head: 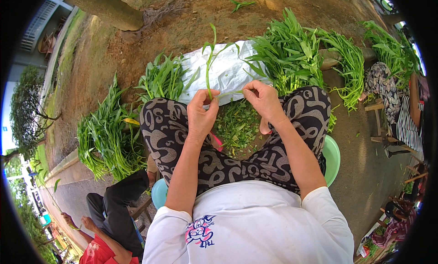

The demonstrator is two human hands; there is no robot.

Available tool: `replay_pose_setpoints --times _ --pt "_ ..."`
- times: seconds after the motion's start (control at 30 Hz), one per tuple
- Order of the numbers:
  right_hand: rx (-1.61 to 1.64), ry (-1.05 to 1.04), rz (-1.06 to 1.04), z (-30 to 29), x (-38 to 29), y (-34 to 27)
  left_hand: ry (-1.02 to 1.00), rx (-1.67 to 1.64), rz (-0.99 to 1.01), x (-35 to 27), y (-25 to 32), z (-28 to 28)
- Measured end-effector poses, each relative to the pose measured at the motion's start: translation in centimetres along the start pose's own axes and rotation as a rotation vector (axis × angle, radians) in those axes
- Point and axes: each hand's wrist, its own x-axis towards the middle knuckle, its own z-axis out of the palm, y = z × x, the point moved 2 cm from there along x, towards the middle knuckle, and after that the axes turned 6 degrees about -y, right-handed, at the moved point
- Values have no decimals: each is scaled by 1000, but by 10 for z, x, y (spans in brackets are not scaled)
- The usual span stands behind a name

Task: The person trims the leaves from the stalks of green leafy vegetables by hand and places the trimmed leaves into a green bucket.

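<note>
My left hand (202, 114) pinches the lower end of an upright water spinach stem (209, 65), whose leaves stand over a white woven plastic sheet (224, 67). Opposite it, my right hand (262, 99) holds a thin green strip or stalk (231, 93) between thumb and finger; it stretches across to my left hand. Torn leaves and stem bits (237, 125) lie on the ground between my knees. A leafy bunch (163, 77) rests at the sheet's left side, and a larger bunch of greens (291, 53) lies on its right.
More greens (111, 137) lie at left, with others (349, 65) along the curb at right. A green basin (331, 159) and a pale blue basin (159, 194) flank me. A co-worker in red (106, 248) sits lower left; others sit at right. A tree trunk (106, 11) rises upper left.
</note>
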Motion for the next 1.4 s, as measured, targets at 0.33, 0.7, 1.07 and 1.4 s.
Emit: replay_pose_setpoints --times 0.33,0.7,1.07,1.4 --pt "484 -68 136 3 4 11 -69 -42 2 -1 -3 4" --pt "542 10 122 -4 5 6 -50 -52 -58 -1 -2 1" --pt "-80 14 -154 2 -1 -7 -66 -6 -21 -1 -4 2" --pt "320 -60 39 6 2 4 -113 -148 -120 -1 -7 2"
